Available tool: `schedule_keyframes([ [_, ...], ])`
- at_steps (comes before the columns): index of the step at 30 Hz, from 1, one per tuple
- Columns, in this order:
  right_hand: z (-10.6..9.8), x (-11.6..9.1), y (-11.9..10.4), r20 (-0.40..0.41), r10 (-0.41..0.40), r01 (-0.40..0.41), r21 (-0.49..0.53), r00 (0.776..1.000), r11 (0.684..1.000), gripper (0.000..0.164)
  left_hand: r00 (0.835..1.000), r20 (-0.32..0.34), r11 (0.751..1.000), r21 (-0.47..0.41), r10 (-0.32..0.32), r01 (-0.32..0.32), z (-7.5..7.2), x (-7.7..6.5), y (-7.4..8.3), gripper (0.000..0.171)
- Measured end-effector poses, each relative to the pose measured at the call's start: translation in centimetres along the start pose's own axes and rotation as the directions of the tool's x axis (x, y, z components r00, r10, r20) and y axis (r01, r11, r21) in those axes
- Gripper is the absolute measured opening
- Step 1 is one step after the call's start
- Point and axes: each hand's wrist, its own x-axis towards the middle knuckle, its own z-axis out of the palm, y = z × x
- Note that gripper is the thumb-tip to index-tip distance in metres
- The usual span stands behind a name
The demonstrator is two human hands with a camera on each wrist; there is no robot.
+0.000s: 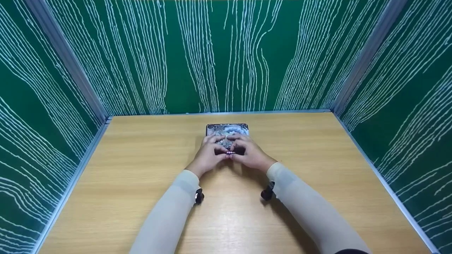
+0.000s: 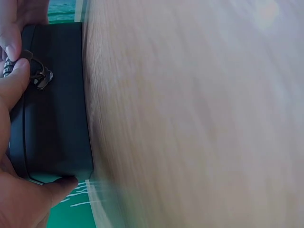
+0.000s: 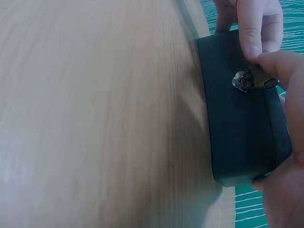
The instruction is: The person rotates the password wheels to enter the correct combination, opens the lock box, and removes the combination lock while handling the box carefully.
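A dark box (image 1: 236,127) with a patterned lid lies on the table under both hands. Its plain dark front (image 2: 57,118) carries a metal hasp (image 2: 42,78) with a small combination padlock (image 2: 8,67) hooked through it. My left hand (image 1: 207,154) pinches one end of the padlock between thumb and forefinger, other fingers against the lid and side. From the other end, my right hand (image 1: 252,155) pinches the same lock, its remaining fingers around the box. The right wrist view shows the brass-toned lock body (image 3: 263,80); fingers partly hide its dials.
The wooden table (image 1: 148,176) extends around the box. Green panels (image 1: 176,53) with white wavy lines enclose its back and sides. A small dark camera (image 1: 199,196) sits on the left wrist and another (image 1: 267,193) on the right.
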Motion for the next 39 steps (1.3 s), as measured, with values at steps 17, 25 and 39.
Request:
schedule_keyframes([
  [17,0.08,-0.07,0.05,-0.015,-0.013,0.014,0.029,1.0,0.999,0.015,1.0,0.002,1.0,0.012,0.004,-0.004,0.14,0.1,-0.07,0.01],
  [25,0.11,0.02,0.16,-0.02,-0.027,0.028,0.021,0.999,0.999,0.014,1.0,0.001,1.0,0.001,-0.017,0.017,0.09,0.08,0.11,0.009],
  [39,0.03,0.0,-0.16,-0.008,0.007,-0.007,0.038,1.0,0.999,0.008,0.999,0.008,0.999,0.0,-0.043,0.043,0.0,0.11,0.1,0.011],
])
